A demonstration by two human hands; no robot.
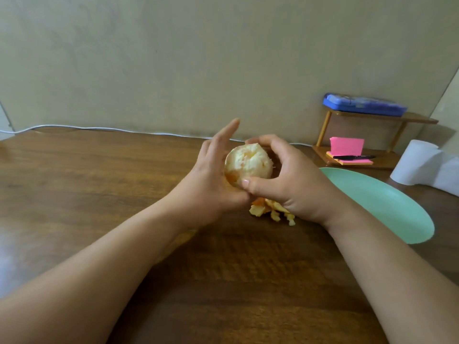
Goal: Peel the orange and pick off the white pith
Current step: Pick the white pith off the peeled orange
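The mostly peeled orange [248, 162] is held above the wooden table [99, 182]. The right hand [285, 184] curls around it, and the left hand [211, 180] presses its left side, fingers straight. Peel scraps [270, 211] lie beneath.

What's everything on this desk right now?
table: one, brown, under everything
orange: one, pith-white, centre
peel scraps: small pile, orange-yellow, on table
plate: one, green, right of orange
shelf: one, wooden, far right
box: one, blue, atop shelf
sticky notes: some, pink, lower shelf
pen: one, black, on notes
paper roll: one, white, far right
cable: one, white, along wall
left hand: one, fingers straight, against orange
right hand: one, fingers curled round orange
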